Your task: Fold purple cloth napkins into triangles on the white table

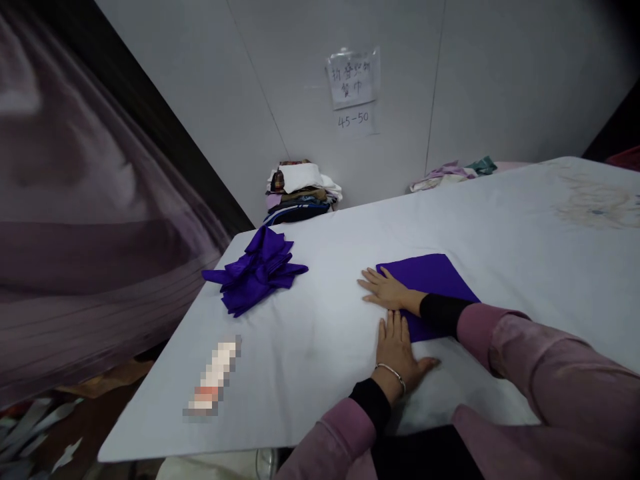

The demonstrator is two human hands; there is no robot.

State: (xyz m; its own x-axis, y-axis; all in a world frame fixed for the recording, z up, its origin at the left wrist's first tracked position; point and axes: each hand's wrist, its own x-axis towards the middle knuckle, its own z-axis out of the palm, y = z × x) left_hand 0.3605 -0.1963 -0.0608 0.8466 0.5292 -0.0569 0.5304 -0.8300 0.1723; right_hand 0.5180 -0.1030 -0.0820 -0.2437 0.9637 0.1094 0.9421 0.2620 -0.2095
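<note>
A flat, folded purple cloth [430,273] lies on the white-covered table right of the middle. My right hand [387,290] reaches in from the right and rests palm down across the cloth's left edge, fingers spread and pointing left. Just below it, my left hand [403,353], with a silver bangle at the wrist, is flat too. Its fingertips touch the cloth's lower left edge near the right hand, and its thumb stretches out to the right. Part of the cloth is hidden under my right hand and forearm.
A crumpled purple cloth bunch [260,270] sits at the table's left side. Nearer the front lies a blurred-out strip-like item [213,380]. Beyond the far edge are a clothes stack [300,190] and loose fabrics [450,175]. A curtain [100,233] hangs at the left.
</note>
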